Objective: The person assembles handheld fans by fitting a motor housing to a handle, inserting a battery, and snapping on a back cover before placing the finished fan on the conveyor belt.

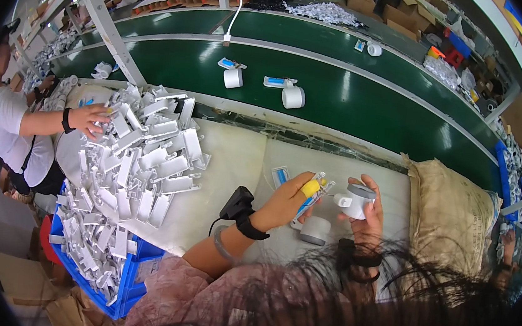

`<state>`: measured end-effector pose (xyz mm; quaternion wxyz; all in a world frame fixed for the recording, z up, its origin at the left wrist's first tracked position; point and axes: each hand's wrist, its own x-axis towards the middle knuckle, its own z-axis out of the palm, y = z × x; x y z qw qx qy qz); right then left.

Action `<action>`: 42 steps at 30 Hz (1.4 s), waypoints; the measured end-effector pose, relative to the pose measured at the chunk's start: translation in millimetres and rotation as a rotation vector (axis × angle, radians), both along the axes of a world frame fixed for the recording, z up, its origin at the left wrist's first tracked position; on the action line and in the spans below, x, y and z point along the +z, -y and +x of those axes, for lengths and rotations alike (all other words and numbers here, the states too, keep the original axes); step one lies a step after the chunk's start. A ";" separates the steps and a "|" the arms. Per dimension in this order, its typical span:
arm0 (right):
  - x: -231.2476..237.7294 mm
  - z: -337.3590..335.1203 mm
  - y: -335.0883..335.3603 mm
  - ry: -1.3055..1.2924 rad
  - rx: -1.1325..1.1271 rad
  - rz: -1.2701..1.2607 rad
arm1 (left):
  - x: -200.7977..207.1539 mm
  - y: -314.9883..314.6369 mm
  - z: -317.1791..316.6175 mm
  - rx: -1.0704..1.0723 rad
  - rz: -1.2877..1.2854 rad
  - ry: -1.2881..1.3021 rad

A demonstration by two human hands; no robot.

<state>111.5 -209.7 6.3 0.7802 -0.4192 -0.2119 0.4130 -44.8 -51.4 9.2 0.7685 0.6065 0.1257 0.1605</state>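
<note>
My right hand (370,214) is wrapped round a white cylindrical lamp head (352,204) with a grey rim and a small side joint, holding it up above the table. Close to its left, my left hand (285,202), with a yellow finger cover (310,188), pinches a narrow white bracket (323,188) with a blue strip along it. The two parts are near each other; whether they touch is hard to make out. Below them, a second grey-rimmed lamp head (315,231) lies on the table. Beyond my left hand is a blue-and-white flat piece (280,176).
White plastic brackets (149,152) are heaped at left, spilling toward a blue bin (130,276). A co-worker's hand (89,119) reaches into the heap. A stuffed sack (451,213) stands at right. Lamp assemblies (293,97) lie on the green conveyor belt (379,105) beyond the table.
</note>
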 end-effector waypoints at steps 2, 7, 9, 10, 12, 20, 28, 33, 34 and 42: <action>6.1 0.4 2.6 0.096 0.051 0.109 | -2.5 2.5 3.2 0.034 0.152 -0.032; 17.0 -1.7 8.4 0.172 0.083 0.125 | 1.4 2.7 2.5 -0.015 0.077 -0.081; 15.2 -1.8 8.2 0.188 0.071 0.127 | 3.0 1.9 0.4 -0.027 0.081 -0.094; 14.2 -1.3 8.0 0.205 0.036 0.065 | 5.9 1.1 -1.5 -0.073 0.091 -0.111; 9.4 2.0 12.9 0.217 -0.020 0.003 | 6.6 3.3 0.5 -0.139 0.104 -0.130; 6.2 -1.0 11.8 0.280 -0.106 -0.047 | 8.8 10.2 0.1 -0.407 0.035 -0.174; 8.9 1.5 14.9 0.291 -0.035 -0.074 | 14.2 13.7 0.1 -0.395 0.018 -0.174; 8.8 5.2 14.3 0.272 -0.017 -0.125 | 13.7 13.8 -0.5 -0.404 0.099 -0.188; 9.7 4.9 13.7 0.263 -0.013 -0.158 | 11.0 12.3 0.0 -0.417 0.073 -0.189; 26.4 -15.7 -10.0 0.484 -0.107 -0.351 | 9.7 13.4 1.1 -0.341 -0.160 -0.150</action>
